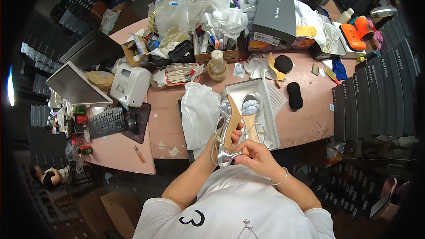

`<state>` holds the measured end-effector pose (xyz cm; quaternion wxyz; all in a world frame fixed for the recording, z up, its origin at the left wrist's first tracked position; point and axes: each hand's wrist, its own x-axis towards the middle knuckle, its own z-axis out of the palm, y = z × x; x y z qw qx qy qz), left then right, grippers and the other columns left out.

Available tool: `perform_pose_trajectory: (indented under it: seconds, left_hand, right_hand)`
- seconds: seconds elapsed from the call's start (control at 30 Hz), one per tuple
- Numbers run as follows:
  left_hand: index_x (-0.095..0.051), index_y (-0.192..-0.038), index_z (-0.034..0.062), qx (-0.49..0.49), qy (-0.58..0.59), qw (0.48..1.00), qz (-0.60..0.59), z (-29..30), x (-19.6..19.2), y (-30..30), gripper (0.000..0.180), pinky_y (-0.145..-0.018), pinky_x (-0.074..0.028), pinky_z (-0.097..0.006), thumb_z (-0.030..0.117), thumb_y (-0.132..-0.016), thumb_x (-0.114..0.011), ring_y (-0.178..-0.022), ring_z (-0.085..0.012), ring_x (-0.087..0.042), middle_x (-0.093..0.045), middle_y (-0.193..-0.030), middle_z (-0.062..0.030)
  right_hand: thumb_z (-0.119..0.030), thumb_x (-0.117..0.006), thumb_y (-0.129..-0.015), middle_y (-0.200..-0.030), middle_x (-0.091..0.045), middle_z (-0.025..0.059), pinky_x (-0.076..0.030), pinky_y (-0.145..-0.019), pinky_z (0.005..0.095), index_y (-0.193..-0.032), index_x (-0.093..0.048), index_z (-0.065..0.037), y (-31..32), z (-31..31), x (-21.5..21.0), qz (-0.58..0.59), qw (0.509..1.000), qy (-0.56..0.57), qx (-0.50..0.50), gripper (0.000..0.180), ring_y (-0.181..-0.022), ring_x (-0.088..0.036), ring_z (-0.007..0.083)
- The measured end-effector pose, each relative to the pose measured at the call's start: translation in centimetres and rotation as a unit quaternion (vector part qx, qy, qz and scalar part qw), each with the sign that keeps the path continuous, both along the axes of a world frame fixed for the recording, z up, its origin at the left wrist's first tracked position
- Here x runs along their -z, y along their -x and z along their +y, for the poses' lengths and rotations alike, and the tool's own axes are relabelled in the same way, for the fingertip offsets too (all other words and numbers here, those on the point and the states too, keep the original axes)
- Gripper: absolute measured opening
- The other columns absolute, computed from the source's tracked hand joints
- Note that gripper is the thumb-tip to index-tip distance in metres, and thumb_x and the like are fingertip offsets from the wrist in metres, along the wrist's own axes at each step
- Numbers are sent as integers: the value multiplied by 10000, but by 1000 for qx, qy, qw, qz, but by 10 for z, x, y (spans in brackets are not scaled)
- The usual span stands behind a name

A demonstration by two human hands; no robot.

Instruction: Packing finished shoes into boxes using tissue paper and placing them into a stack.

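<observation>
A silver high-heeled sandal (pixel 229 121) with a tan sole is held up on its side in front of my chest. My left hand (pixel 236 133) grips it around the middle, its fingertips showing past the sole and the rest partly hidden by the shoe. At the heel end, my right hand (pixel 256 156) has its thumb and fingers closed on the slim heel near its tip. Another silver sandal (pixel 251 114), with pale stuffing in its toe, lies in an open white-lined shoebox (pixel 273 119) just beyond my hands. White tissue paper (pixel 199 115) spreads to the box's left.
A grey shoebox (pixel 274 17) stands at the back beside plastic bags (pixel 172 13) and a bottle (pixel 217 64). At left are a monitor (pixel 77 84), label printer (pixel 130 84), keyboard (pixel 106 122) and cutter (pixel 139 154). Stacked shoeboxes (pixel 376 93) rise at right.
</observation>
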<state>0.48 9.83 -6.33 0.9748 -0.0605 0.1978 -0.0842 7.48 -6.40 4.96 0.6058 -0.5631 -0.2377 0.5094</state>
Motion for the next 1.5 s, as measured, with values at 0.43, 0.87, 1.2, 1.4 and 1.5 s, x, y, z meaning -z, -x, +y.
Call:
perform_pose_trajectory:
  seconds: [0.43,0.87,1.2,1.4,1.5]
  left_hand:
    - [-232,-1460,10,3,-922,364,-132,3,-84,13,940,-1122,-230,-478,177,-711,-776,-1378,-353,-284,-316,-1463,-217]
    - [-304,-1423,39,141,-725,666,-104,-11,-79,-10,578,-762,-487,-273,141,-934,-593,-891,-162,-638,-659,-981,-131]
    - [-287,-1432,85,111,-472,873,-53,-4,-57,2,528,-784,-507,-270,140,-963,-523,-896,-131,-616,-615,-1048,-87]
    - [-268,-1453,99,107,-442,890,26,-5,-59,-8,532,-741,-500,-253,166,-963,-465,-862,-118,-601,-609,-1062,-63]
    - [-265,-1455,92,106,-449,887,40,-9,-68,-10,538,-715,-490,-249,166,-961,-467,-824,-107,-595,-618,-1032,-55]
  right_hand:
    - [-284,-415,-1016,-688,-576,17,-389,-495,260,-936,-578,-68,-19,-15,-4,380,915,-83,109,282,-482,-470,131]
    - [-485,-297,-1011,-848,-657,94,-447,-530,266,-1117,-568,-23,-24,-23,-3,415,889,-148,123,546,-573,-590,180]
    - [-243,-475,-1002,-786,-611,50,-464,-551,226,-981,-586,-7,-49,-56,13,147,958,-41,244,261,-606,-569,110]
    - [-202,-495,-993,-861,-641,51,-477,-596,238,-1037,-588,-14,-52,-54,19,85,965,-12,249,214,-672,-584,98]
    - [-204,-505,-989,-882,-646,50,-485,-615,240,-1052,-589,-14,-47,-53,27,77,971,23,224,217,-693,-590,95]
